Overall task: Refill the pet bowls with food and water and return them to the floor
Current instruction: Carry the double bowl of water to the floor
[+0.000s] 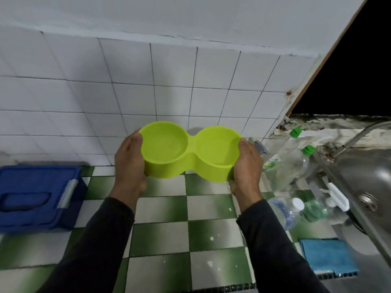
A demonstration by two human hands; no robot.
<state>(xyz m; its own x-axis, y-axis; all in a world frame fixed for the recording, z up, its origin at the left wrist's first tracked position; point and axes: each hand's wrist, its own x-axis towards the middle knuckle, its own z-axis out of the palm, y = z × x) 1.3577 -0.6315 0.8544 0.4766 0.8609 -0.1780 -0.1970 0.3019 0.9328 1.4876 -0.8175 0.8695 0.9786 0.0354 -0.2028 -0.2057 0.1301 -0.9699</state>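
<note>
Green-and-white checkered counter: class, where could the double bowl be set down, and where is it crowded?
Free: the green-and-white checkered tile counter between the blue plastic box and the clear plastic bottles. Crowded: the right side, with bottles, blue folded cloth and steel sink. Both hands hold the lime-green double bowl.

We see open checkered tabletop point(160, 235) at center; a blue case point(36, 197) blocks the left, bottles point(294, 166) and sink point(364, 180) crowd the right.
</note>
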